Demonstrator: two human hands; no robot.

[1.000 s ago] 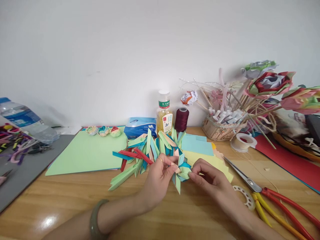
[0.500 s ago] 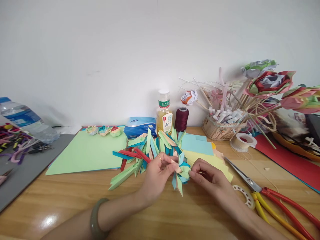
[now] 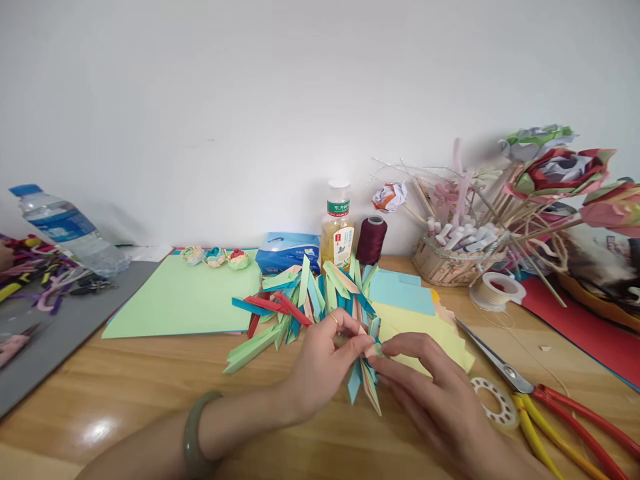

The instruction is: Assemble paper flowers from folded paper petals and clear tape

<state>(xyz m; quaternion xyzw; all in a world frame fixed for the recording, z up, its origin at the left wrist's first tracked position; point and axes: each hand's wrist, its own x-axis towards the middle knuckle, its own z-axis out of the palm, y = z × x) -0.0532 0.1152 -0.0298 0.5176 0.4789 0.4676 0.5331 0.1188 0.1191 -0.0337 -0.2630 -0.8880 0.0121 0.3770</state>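
Between my two hands is a folded paper flower [image 3: 367, 383] in green, blue and peach, its pointed strips hanging below my fingers. My left hand [image 3: 325, 367], with a ring on one finger and a bangle on the wrist, pinches its left side. The fingertips of my right hand [image 3: 433, 383] are closed on its right side, hiding much of the middle. Right behind my hands lies a heap of folded paper strips [image 3: 287, 300] in green, blue, red and peach.
Green paper sheets [image 3: 185, 300] lie at left, with small paper rosettes [image 3: 239, 259] on their far edge. Behind the heap stand a tissue pack [image 3: 287, 252], a drink bottle [image 3: 339, 230] and a thread spool [image 3: 371, 241]. Scissors [image 3: 510, 373] and a tape ring [image 3: 495, 402] lie at right.
My right hand has moved in over the flower and now covers its rounded green and blue part. The hanging strips have swung slightly lower. The whole view has shifted a little.
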